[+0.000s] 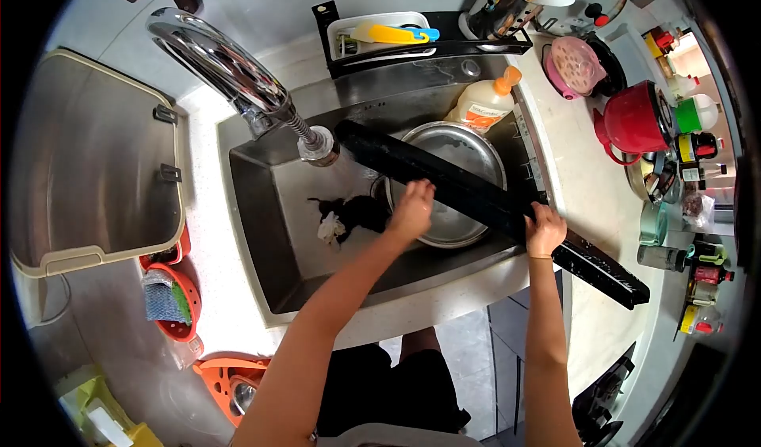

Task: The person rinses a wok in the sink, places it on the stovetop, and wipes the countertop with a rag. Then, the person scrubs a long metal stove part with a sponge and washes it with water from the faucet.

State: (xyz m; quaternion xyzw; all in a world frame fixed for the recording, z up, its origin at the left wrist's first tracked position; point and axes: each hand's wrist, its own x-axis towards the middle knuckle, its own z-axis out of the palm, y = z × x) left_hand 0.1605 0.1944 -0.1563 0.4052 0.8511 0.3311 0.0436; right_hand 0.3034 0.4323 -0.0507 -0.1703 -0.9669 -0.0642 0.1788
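A long black bar point(456, 189), wet with droplets, lies slantwise across the sink point(301, 265) and reaches past its right edge over the counter. My right hand point(545, 230) is wrapped round the bar near the sink's right edge. My left hand point(412, 209), fingers closed, touches the bar's lower edge around its middle; what is under the fingertips is hidden. Beneath the bar sits a round metal basin point(452, 227). A dark cloth point(361, 212) and a crumpled white piece point(330, 227) rest on the sink floor, left of the basin.
The chrome faucet point(238, 82) arches over the sink's left part. A soap bottle point(482, 105) stands at the back right. Behind the sink is a black rack point(349, 68) with brushes. A red pot point(634, 118) and several bottles line the right side. Orange baskets point(181, 328) sit at left.
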